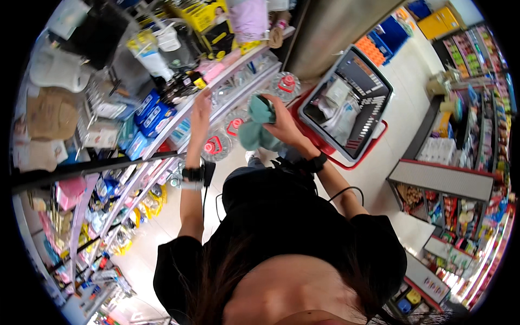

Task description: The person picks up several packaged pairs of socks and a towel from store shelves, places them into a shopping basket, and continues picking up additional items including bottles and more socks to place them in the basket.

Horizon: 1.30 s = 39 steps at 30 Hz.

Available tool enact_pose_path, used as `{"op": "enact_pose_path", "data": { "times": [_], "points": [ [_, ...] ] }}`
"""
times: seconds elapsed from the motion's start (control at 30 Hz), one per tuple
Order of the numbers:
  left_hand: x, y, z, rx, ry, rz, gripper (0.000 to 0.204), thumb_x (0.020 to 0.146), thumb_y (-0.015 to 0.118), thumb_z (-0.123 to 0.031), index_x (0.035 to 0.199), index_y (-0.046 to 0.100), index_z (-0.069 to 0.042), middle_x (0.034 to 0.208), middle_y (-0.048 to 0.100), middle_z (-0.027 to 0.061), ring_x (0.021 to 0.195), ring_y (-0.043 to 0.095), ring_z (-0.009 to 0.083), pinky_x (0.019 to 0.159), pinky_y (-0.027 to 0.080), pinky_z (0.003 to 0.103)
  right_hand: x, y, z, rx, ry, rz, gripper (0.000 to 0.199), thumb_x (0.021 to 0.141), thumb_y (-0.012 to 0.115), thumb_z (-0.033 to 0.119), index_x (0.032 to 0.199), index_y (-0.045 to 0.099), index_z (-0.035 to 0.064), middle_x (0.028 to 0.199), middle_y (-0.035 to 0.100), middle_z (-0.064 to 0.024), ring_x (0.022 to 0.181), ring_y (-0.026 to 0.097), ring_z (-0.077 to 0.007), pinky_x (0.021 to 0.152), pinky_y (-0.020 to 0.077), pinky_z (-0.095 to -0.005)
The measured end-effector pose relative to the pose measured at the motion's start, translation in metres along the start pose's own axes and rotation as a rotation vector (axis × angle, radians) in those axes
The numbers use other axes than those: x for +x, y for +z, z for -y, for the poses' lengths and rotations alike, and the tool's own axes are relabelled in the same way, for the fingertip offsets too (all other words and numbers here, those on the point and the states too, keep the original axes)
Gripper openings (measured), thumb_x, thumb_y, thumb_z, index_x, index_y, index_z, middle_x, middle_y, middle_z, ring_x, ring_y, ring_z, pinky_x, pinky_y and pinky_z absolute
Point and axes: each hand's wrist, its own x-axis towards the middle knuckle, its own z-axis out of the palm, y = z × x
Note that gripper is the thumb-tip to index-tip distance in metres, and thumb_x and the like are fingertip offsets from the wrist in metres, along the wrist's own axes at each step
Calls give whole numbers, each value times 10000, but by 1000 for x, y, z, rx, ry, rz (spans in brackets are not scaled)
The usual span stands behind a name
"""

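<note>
My right hand [286,123] is closed around a soft grey-green bundle [259,125] that looks like fabric. It hangs in two rounded lobes, and its exact kind cannot be made out. My left hand [201,112] is raised at the front edge of the shelf [181,116], fingers stretched out, with nothing visible in it. Large clear bottles with red caps [216,147] stand on the floor below and between my hands. To the right of my right hand is a grey shopping basket [355,97] with packaged goods inside, resting over a red one [325,143].
Shelves at left hold blue packs [153,112], yellow packages [203,21] and other crowded goods. A metal column [330,32] rises behind the basket. Blue and orange crates [382,46] stand farther back. More stocked shelves [441,181] line the right.
</note>
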Motion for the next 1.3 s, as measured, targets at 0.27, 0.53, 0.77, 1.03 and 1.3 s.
{"op": "enact_pose_path", "data": {
  "times": [0.27,0.53,0.77,1.03,1.3],
  "points": [
    [-41,86,-19,-188,-90,195,706,776,660,-152,1335,247,-26,1228,455,178,1132,465,260,925,388,333,12,-30,1,339,64,180,473,851,570,166,1250,386,-9,1166,486,-112,1064,472,-174,898,384,-294],
    [-25,95,-23,-32,-60,270,665,750,696,-223,1262,337,6,1154,514,161,1054,518,232,898,396,319,-35,-167,-170,-108,576,-699,256,801,556,118,1018,589,-14,909,634,-104,831,597,-173,730,458,-273],
    [-17,134,-28,23,-133,344,653,754,696,-216,1253,334,-2,1151,504,173,1058,512,241,892,399,325,-36,-222,-277,-607,759,-575,524,714,627,214,1139,473,-51,1111,528,-240,1045,514,-346,885,411,-379],
    [7,183,-51,144,-142,426,675,745,706,-191,1266,318,-11,1142,517,181,1062,520,259,889,407,339,-12,-245,-332,-278,740,-451,795,614,751,337,1220,408,-47,1181,490,-251,1101,488,-341,919,395,-367],
    [31,224,-61,160,-154,449,667,745,706,-185,1265,324,-14,1118,539,175,1030,544,242,870,421,332,-14,-261,-283,-133,612,396,451,767,628,405,1037,625,43,962,638,-99,862,598,-207,779,467,-318]
  ]
}}
